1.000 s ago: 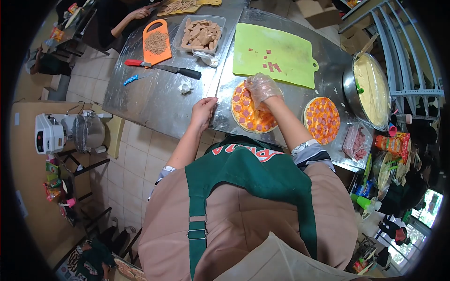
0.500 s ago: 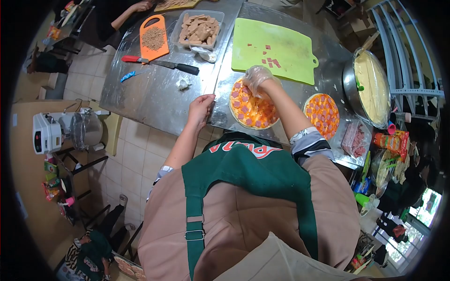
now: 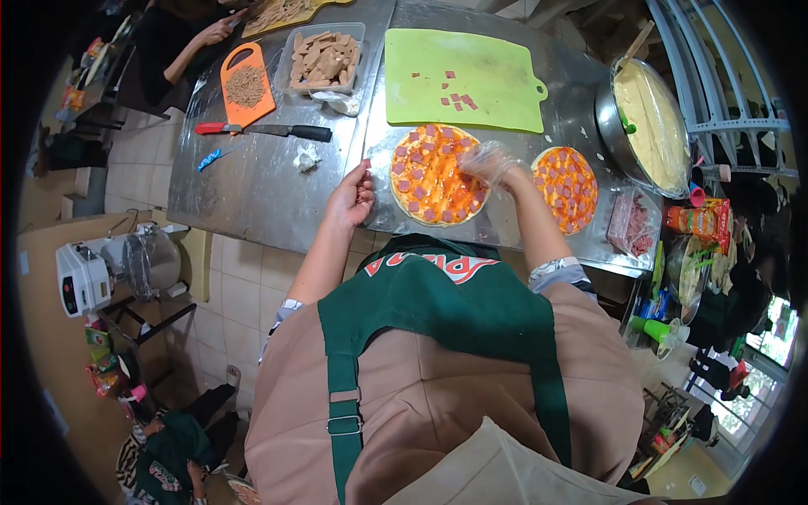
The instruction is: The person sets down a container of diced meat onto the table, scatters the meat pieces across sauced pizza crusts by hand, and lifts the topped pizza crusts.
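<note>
A round pizza base (image 3: 433, 181) with orange-red sauce and square pieces of pink sausage lies near the table's front edge. Over its right side is my right hand (image 3: 495, 167) in a clear plastic glove, fingers bunched downward; whatever they hold is hidden. My left hand (image 3: 352, 199), bare, is at the pizza's left, fingers curled and thumb and forefinger pinched; I cannot make out what is between them. Another topped pizza (image 3: 566, 190) lies to the right. Behind, a green cutting board (image 3: 463, 67) bears several loose sausage squares (image 3: 456, 102).
A knife (image 3: 273, 130), an orange board of crumbs (image 3: 246, 87) and a tub of brown pieces (image 3: 324, 61) stand left. At right are a film-covered bowl of pale dough (image 3: 652, 126) and a box of cut sausage (image 3: 633, 223). Another person's hand (image 3: 212, 34) works at far left.
My right hand has moved from the pizza's far edge by the green board to its right side, uncovering the top. The left hand stays at the pizza's left. The view has shifted slightly.
</note>
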`<state>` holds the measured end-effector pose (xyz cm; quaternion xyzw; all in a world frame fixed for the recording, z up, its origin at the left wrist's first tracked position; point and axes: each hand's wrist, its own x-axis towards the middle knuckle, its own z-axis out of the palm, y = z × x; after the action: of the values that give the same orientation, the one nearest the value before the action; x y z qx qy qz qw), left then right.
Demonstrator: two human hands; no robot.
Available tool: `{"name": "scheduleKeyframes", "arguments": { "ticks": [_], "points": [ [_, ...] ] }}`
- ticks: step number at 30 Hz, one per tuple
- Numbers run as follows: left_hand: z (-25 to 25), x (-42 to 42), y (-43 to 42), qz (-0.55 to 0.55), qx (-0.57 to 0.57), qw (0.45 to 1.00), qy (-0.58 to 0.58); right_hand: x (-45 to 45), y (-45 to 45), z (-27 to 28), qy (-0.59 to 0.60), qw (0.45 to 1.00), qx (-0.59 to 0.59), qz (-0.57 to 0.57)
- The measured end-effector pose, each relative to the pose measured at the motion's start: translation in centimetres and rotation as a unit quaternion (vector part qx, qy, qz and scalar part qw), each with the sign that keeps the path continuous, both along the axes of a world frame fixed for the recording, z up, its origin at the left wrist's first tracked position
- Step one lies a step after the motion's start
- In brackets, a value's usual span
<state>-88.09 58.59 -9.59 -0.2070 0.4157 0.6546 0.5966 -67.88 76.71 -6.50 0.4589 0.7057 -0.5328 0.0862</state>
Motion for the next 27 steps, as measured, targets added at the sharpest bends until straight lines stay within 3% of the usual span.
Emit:
{"name": "scheduleKeyframes", "arguments": {
  "ticks": [2,7,9,13,15,19,21,24,27],
  "points": [
    [0.5,0.4,0.3,-0.022,0.008,1.0,0.012,0.2,-0.9,-0.4,-0.078,0.974,0.166,0.135],
    [0.8,0.9,0.4,-0.037,0.017,0.999,0.032,1.4,-2.6,-0.5,-0.108,0.959,0.175,0.193],
    [1.1,1.2,0.4,-0.043,0.018,0.998,0.036,2.2,-2.7,-2.9,-0.097,0.927,0.286,0.222],
    [1.4,2.2,0.8,-0.113,0.009,0.992,0.056,2.2,-3.1,-2.0,-0.122,0.946,0.272,0.126],
    [2.0,3.4,1.2,-0.157,-0.001,0.984,0.083,2.1,-3.5,-1.2,-0.11,0.936,0.325,0.076],
    [2.1,5.2,1.6,-0.219,0.044,0.97,0.093,1.2,-4.1,1.4,-0.103,0.963,0.235,0.08],
    [1.8,5.7,1.8,-0.266,0.052,0.956,0.11,0.7,-4.8,1.8,0.082,0.988,0.13,0.035],
    [2.5,6.9,2.2,-0.29,0.05,0.947,0.13,0.2,-5.9,1.6,0.135,0.987,0.091,-0.011],
    [2.8,7.3,2.1,-0.278,0.043,0.949,0.143,0.0,-5.8,2.0,0.107,0.991,0.083,-0.004]
  ]
}}
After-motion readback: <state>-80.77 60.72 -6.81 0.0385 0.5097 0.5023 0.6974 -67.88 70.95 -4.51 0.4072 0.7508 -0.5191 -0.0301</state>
